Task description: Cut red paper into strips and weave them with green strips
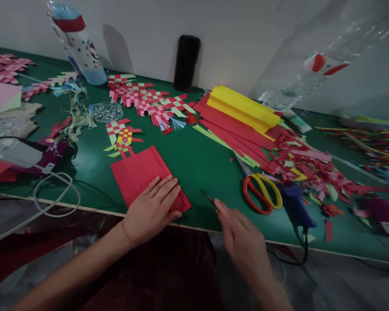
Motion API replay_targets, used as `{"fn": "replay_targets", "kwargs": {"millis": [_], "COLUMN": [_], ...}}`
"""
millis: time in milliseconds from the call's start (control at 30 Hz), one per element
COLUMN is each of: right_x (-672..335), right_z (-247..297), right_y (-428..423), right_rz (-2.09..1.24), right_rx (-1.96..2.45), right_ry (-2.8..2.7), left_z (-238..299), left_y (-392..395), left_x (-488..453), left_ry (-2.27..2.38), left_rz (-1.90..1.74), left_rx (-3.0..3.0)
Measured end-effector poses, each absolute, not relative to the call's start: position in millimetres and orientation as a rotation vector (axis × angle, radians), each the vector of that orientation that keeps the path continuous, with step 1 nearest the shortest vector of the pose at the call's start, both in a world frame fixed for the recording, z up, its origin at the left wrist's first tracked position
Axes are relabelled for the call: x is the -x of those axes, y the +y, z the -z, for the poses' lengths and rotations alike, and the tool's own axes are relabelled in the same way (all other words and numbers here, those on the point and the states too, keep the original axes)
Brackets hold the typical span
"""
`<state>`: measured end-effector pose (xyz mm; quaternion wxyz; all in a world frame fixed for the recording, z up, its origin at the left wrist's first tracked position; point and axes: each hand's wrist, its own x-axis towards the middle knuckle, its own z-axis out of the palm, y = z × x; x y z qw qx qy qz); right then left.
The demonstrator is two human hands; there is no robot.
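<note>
My left hand (pixel 155 207) lies flat with its fingers stretched out on a folded sheet of red paper (pixel 129 177), pressing it to the table near the front edge. A raised fold runs along the paper's right side. To the right of it, my right hand (pixel 241 235) is closed around a thin, dark, pointed tool (pixel 208 196), blurred and mostly hidden by the fingers. Its tip points at the table, apart from the paper. Scissors (pixel 257 188) with red and yellow handles lie beyond my right hand. Woven paper fish (pixel 125 137) touch the red paper's far edge.
Red and yellow sheets (pixel 243 108) are stacked at the back, beside a heap of paper scraps (pixel 311 164). A blue glue gun (pixel 298 203) and its cable lie right. A phone (pixel 186 62), a flask (pixel 81 47) and a plastic bottle (pixel 311 73) stand by the wall.
</note>
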<state>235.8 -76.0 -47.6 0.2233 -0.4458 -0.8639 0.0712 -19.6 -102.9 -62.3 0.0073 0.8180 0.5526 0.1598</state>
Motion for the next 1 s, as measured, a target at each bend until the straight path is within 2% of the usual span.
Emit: {"fn": "replay_targets", "kwargs": {"millis": [200,567,833,1000], "right_x": [-240.4,-236.2,-231.6,-226.5], "right_z": [50.6,50.4,41.0,41.8], "right_y": [-106.6,-106.6,-107.8,-107.0], "right_rz": [-0.183,-0.072,-0.247,-0.122], "right_rx": [1.179,1.242,1.347,1.272], "right_ry": [-2.494,-2.464,-2.429,-2.5], "left_z": [60.2,60.6,60.7,60.0], "left_y": [-103.8,-104.2,-105.0,-104.7], "left_x": [20.6,21.3,21.2,22.0], "left_ry": [1.724,1.743,1.751,1.742], "left_rz": [-0.471,-0.447,-0.448,-0.439], "left_rx": [-2.552,-2.57,-2.563,-2.576]}}
